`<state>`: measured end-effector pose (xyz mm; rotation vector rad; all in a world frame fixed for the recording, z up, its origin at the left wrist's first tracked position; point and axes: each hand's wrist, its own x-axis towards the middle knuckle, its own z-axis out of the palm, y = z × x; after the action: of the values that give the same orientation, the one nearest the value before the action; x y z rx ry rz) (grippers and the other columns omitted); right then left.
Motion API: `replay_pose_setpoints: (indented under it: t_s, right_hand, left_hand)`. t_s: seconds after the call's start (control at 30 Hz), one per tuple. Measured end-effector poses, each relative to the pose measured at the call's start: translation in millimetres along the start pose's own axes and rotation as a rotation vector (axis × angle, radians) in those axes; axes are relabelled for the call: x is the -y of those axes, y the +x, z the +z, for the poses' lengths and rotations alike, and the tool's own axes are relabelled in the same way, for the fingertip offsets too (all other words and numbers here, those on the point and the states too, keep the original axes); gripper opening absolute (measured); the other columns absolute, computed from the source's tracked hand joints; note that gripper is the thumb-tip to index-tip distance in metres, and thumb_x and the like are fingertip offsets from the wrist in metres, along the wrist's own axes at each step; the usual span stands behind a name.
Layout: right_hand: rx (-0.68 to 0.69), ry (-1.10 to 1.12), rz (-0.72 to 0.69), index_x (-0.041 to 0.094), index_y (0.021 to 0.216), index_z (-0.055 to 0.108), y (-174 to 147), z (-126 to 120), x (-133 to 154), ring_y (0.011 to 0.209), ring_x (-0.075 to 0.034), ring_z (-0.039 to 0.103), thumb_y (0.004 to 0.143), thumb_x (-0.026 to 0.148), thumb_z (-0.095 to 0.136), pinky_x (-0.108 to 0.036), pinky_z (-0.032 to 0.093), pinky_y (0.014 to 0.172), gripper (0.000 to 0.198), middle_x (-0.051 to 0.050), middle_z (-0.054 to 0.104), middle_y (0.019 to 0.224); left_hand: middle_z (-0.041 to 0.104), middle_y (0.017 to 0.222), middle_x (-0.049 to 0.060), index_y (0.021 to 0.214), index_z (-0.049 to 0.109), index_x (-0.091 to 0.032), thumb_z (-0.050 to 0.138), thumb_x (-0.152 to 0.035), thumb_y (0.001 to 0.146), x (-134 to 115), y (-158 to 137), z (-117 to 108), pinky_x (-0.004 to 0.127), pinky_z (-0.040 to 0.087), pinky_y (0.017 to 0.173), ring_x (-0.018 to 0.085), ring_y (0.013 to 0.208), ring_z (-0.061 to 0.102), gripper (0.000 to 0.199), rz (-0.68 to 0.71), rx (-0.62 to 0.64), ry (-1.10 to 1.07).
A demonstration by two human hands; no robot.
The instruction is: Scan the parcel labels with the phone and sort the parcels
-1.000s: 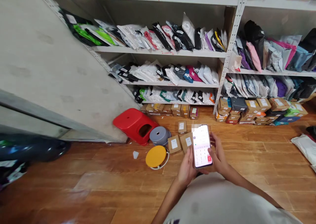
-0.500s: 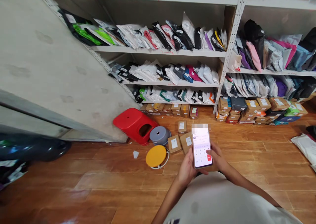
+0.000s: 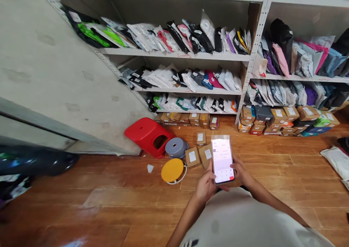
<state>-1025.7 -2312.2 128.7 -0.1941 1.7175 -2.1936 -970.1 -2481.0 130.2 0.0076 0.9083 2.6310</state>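
Note:
A smartphone with a lit white screen is held upright in front of my body. Its lower part shows a number keypad with a red key at the bottom right, and the top edge is blurred out. My left hand grips the phone's lower left side, the thumb over the screen's bottom left corner. Around the right side curls my right hand, its thumb at the screen's right edge. The fingers behind the phone are mostly hidden.
Metal shelves full of bagged parcels stand ahead, with cardboard boxes below and before them. A red plastic stool lies tipped by the wall, beside a grey stool and a round yellow-topped object. White bags lie at right.
On the phone's screen the keypad now sits lower. My left thumb has come onto the screen's bottom left, and my right thumb has drawn back to the right edge.

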Motion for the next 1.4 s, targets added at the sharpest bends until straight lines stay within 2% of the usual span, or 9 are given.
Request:
replay_pose_setpoints:
  t_s: [0.23,0.43,0.63,0.77,0.97,1.03,1.13,1.23,1.4]
  right_hand:
    - [-0.081,0.071,0.015,0.024,0.104,0.08,0.1,5.6,-4.8,0.107,-0.031,0.069,0.064,0.033,0.07,-0.041,0.053,0.097,0.042,-0.003,0.083,0.108]
    - [-0.026,0.097,0.069,0.024,0.105,0.077,-0.4,2.4,-7.6,0.092,-0.026,0.071,0.074,0.046,0.081,-0.038,0.057,0.082,0.038,-0.004,0.081,0.101]
    - [0.093,0.046,-0.018,0.025,0.119,0.072,-2.7,1.5,-8.1,0.104,-0.029,0.072,0.057,0.036,0.097,-0.042,0.057,0.093,0.067,-0.005,0.081,0.115]
    - [-0.08,0.112,0.071,0.02,0.095,0.078,4.2,7.1,-3.0,0.086,-0.027,0.073,0.067,0.065,0.086,-0.038,0.058,0.079,0.053,-0.006,0.082,0.095]
    - [-0.219,0.085,0.172,0.017,0.068,0.072,17.4,13.6,0.8,0.055,-0.021,0.066,0.064,0.085,0.078,-0.031,0.049,0.054,0.068,-0.006,0.074,0.062]
    - [-0.217,0.123,0.184,0.018,0.072,0.073,18.0,15.3,-1.4,0.061,-0.025,0.071,0.062,0.089,0.076,-0.034,0.054,0.058,0.072,-0.007,0.075,0.064]
    - [-0.201,0.225,0.131,0.018,0.088,0.077,15.2,19.9,-7.9,0.088,-0.033,0.078,0.065,0.09,0.072,-0.042,0.061,0.08,0.076,-0.009,0.082,0.082]
    - [-0.217,0.26,0.055,0.019,0.097,0.078,11.3,25.6,-15.8,0.102,-0.034,0.077,0.069,0.09,0.07,-0.047,0.059,0.097,0.076,-0.01,0.083,0.093]
    - [-0.239,0.297,0.001,0.024,0.107,0.079,11.3,29.5,-23.0,0.11,-0.035,0.074,0.07,0.092,0.068,-0.05,0.053,0.109,0.078,-0.009,0.084,0.098]
  left_hand:
    - [0.072,0.129,0.008,0.165,0.032,-0.032,0.066,-0.014,0.063,-0.5,-0.9,8.9,0.033,0.066,0.057,0.036,0.105,0.072,0.109,-0.017,-0.059,0.1]
    - [0.071,0.131,0.009,0.168,0.027,-0.033,0.067,-0.016,0.061,0.2,-2.2,10.0,0.033,0.065,0.055,0.036,0.102,0.072,0.115,-0.039,-0.1,0.132]
    - [0.071,0.128,0.012,0.169,0.022,-0.03,0.068,-0.024,0.066,-0.8,-3.1,6.2,0.039,0.067,0.058,0.037,0.103,0.071,0.113,-0.043,-0.097,0.089]
    - [0.069,0.132,0.012,0.167,0.028,-0.031,0.073,-0.031,0.071,1.3,-2.7,3.7,0.043,0.068,0.062,0.04,0.105,0.071,0.106,-0.044,-0.093,0.093]
    - [0.064,0.144,0.012,0.165,0.036,-0.033,0.072,-0.032,0.073,11.1,1.2,-1.3,0.044,0.068,0.075,0.04,0.116,0.067,0.099,-0.049,-0.043,0.097]
    - [0.06,0.15,0.011,0.166,0.033,-0.036,0.073,-0.032,0.074,13.0,1.4,-2.3,0.047,0.068,0.08,0.04,0.119,0.066,0.1,-0.048,-0.057,0.078]
    - [0.057,0.155,0.01,0.167,0.03,-0.039,0.075,-0.034,0.076,12.7,0.7,-2.3,0.05,0.067,0.082,0.04,0.119,0.067,0.102,-0.049,-0.056,0.046]
    - [0.059,0.153,0.01,0.166,0.034,-0.038,0.076,-0.037,0.078,11.6,1.3,-2.2,0.051,0.066,0.085,0.039,0.117,0.068,0.097,-0.046,-0.032,0.023]
    - [0.064,0.147,0.01,0.159,0.048,-0.035,0.08,-0.055,0.077,15.5,6.9,-7.5,0.05,0.067,0.084,0.041,0.122,0.065,0.09,-0.052,-0.037,0.042]
